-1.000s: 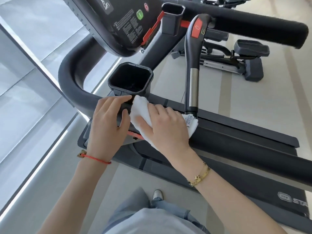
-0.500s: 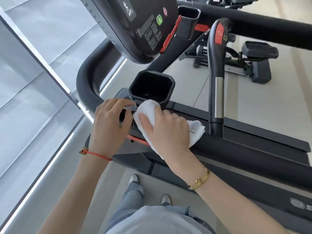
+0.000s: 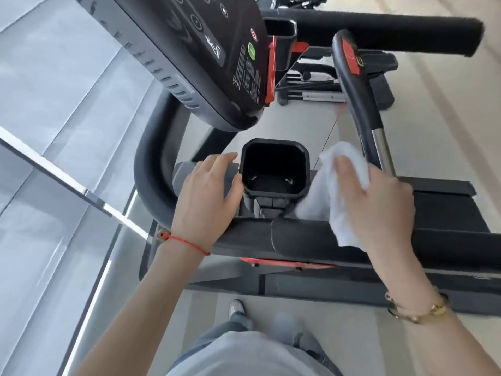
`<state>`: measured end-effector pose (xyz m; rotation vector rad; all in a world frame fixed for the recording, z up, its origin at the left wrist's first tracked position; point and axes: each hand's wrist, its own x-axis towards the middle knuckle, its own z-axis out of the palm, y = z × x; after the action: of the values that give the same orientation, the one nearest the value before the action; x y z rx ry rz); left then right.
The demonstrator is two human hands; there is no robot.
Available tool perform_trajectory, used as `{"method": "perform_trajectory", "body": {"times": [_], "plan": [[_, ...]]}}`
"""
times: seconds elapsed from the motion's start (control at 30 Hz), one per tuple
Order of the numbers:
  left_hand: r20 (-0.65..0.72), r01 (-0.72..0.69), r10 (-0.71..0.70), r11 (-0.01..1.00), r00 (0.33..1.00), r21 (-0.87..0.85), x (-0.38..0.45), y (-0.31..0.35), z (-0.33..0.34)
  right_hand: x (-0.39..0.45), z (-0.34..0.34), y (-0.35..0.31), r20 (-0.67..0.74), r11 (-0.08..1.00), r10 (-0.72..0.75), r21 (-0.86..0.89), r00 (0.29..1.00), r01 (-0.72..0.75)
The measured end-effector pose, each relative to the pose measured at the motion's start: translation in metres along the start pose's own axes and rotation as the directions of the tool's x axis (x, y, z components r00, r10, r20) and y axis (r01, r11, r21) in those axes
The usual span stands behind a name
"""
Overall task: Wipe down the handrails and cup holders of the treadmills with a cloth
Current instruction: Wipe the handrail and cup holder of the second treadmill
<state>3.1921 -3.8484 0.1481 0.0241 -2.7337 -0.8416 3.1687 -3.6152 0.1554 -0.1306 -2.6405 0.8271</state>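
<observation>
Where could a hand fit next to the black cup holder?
Crowded at the cup holder: left hand on one side, right hand with the cloth on the other. Bare handrail lies between the wrists, in front of the cup holder.

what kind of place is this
Most likely a gym. A treadmill console with padded handrail and cup holder fills the view, and another exercise machine stands behind. The right hand holds a white cloth.
</observation>
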Motion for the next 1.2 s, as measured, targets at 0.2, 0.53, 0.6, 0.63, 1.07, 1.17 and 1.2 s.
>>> {"method": "perform_trajectory", "body": {"times": [0.2, 0.53, 0.6, 0.63, 1.07, 1.17, 1.2], "plan": [[0.081, 0.011, -0.011, 1.0, 0.997, 0.002, 0.016, -0.01, 0.009, 0.023, 0.02, -0.03, 0.23, 0.995, 0.008, -0.098, 0.973, 0.015], [0.114, 0.036, -0.036, 0.999, 0.993, 0.003, 0.019, -0.011, 0.021, 0.073, 0.062, -0.024, 0.61, 0.975, -0.12, -0.074, 0.783, 0.208], [0.118, 0.043, -0.041, 0.999, 0.992, -0.009, 0.019, -0.011, 0.021, 0.088, 0.066, -0.026, 0.635, 0.947, -0.211, -0.057, 0.743, 0.317], [0.116, 0.046, -0.044, 0.999, 0.992, -0.012, 0.019, -0.011, 0.021, 0.093, 0.067, -0.024, 0.652, 0.939, -0.242, -0.029, 0.719, 0.342], [0.118, 0.045, -0.045, 0.999, 0.992, 0.002, 0.021, -0.008, 0.016, 0.111, 0.094, -0.059, 0.69, 0.668, -0.549, 0.023, 0.471, 0.744], [0.121, 0.042, -0.041, 0.999, 0.992, -0.008, 0.021, -0.007, 0.015, 0.107, 0.084, -0.044, 0.673, 0.776, -0.479, 0.024, 0.564, 0.63], [0.121, 0.041, -0.04, 0.999, 0.992, -0.009, 0.021, -0.007, 0.015, 0.106, 0.078, -0.036, 0.674, 0.834, -0.427, 0.035, 0.603, 0.551]]}}
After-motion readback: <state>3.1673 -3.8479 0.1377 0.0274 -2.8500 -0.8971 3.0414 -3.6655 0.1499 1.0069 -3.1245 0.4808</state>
